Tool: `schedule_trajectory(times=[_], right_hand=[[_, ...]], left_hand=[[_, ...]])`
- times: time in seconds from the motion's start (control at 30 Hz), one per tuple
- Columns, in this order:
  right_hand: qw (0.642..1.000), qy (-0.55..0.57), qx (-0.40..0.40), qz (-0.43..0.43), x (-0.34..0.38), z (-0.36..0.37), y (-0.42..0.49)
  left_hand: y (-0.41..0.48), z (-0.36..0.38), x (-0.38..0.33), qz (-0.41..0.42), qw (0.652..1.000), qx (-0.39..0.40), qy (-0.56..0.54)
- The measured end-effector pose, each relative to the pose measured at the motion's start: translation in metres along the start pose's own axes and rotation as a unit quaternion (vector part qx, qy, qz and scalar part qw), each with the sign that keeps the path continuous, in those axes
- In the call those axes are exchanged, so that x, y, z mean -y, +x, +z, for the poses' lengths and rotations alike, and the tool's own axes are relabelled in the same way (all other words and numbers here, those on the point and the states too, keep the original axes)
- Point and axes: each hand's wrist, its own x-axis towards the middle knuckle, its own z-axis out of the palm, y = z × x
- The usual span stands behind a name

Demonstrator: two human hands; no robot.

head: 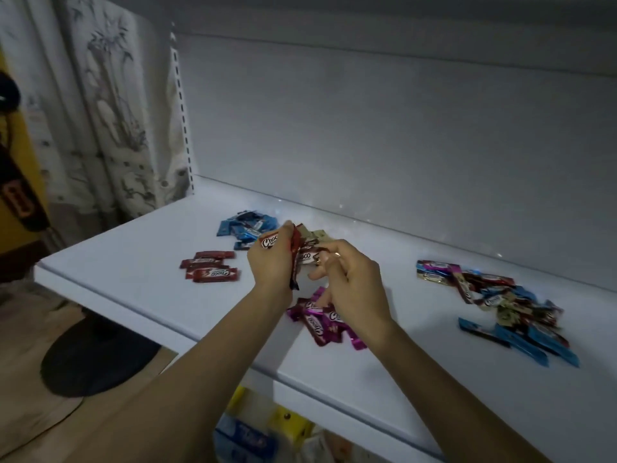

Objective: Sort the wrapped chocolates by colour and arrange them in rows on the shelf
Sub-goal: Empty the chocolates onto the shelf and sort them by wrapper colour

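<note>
On the white shelf (133, 272) lie sorted groups of wrapped chocolates: red ones (209, 269) at the left, blue ones (246, 227) behind them, beige ones (315, 237) in the middle back, and purple ones (320, 324) near the front. A mixed heap (500, 302) sits at the right. My left hand (272, 262) grips a bunch of red and brown chocolates (293, 252) above the shelf's middle. My right hand (347, 279) is close beside it, and its fingers pinch a brown-and-white chocolate (309, 256).
A grey back panel (400, 135) rises behind the shelf, with a slotted upright (182, 111) at its left end. A patterned curtain (100, 111) hangs to the left. Packaged goods (267, 432) sit on a lower shelf. A dark round base (96, 355) stands on the floor.
</note>
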Motion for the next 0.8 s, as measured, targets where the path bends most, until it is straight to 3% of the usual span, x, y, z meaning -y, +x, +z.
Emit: schedule_trajectory(times=[0.13, 0.23, 0.3, 0.47, 0.63, 0.73, 0.8], right_hand=[[0.996, 0.053, -0.039, 0.056, 0.004, 0.011, 0.016], [0.979, 0.110, -0.082, 0.151, -0.006, 0.010, 0.042], [0.961, 0.132, -0.099, 0.220, -0.020, 0.009, 0.062], [0.937, 0.172, -0.017, 0.303, -0.041, 0.004, 0.093], [0.981, -0.017, 0.055, 0.185, -0.030, 0.002, 0.081], [0.980, -0.023, 0.173, 0.098, -0.008, 0.015, 0.059], [0.975, -0.074, 0.207, 0.040, -0.004, 0.028, 0.049]], left_hand=[[0.026, -0.034, 0.003, 0.053, 0.996, -0.018, 0.064], [0.035, -0.050, 0.016, 0.128, 0.973, 0.050, 0.186], [0.038, -0.052, 0.021, 0.144, 0.964, 0.075, 0.210], [0.042, -0.055, 0.017, 0.139, 0.971, 0.085, 0.174], [0.043, -0.057, 0.016, 0.106, 0.983, 0.081, 0.127], [0.043, -0.056, 0.014, 0.100, 0.988, 0.073, 0.089], [0.041, -0.055, 0.013, 0.091, 0.992, 0.073, 0.054]])
